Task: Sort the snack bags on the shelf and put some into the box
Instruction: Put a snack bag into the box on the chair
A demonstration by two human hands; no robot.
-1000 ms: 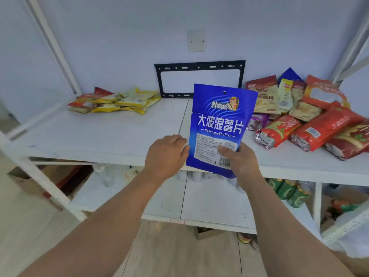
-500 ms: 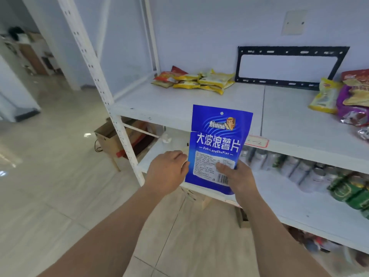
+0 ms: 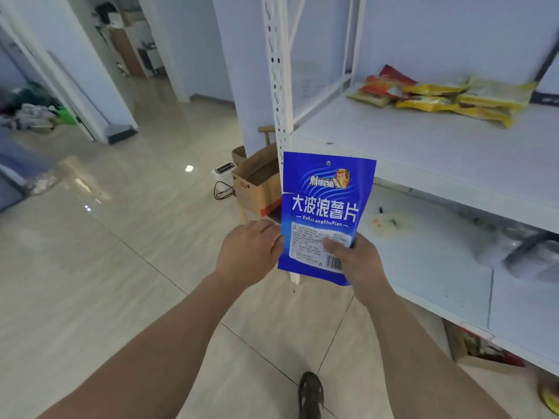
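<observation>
- A blue snack bag (image 3: 325, 219) is held upright in front of the person, over the tiled floor (image 3: 121, 267) and before the white upright post of the shelf (image 3: 438, 152).
- The bag is flat and glossy, bright blue with faint wavy white lines, a small round hang hole at the top edge, and a cartoon figure under it.
- Large white Chinese characters run across the middle, with "DaBoLangShuPian" in small white letters beneath.
- A white panel of fine print fills the lower part, and a barcode is seen at the lower right corner.
- The bag's lower right corner is pinched by the right hand (image 3: 358, 261), thumb laid on the front over the white panel.
- The bag's left edge is met by the left hand (image 3: 248, 255); its fingers are curled toward that edge, but whether they actually grip it cannot be told.
- An open cardboard box (image 3: 257, 182) stands on the floor beyond the bag, beside the post.
- Yellow and red snack bags (image 3: 438, 96) lie piled at the back of the upper shelf board.
</observation>
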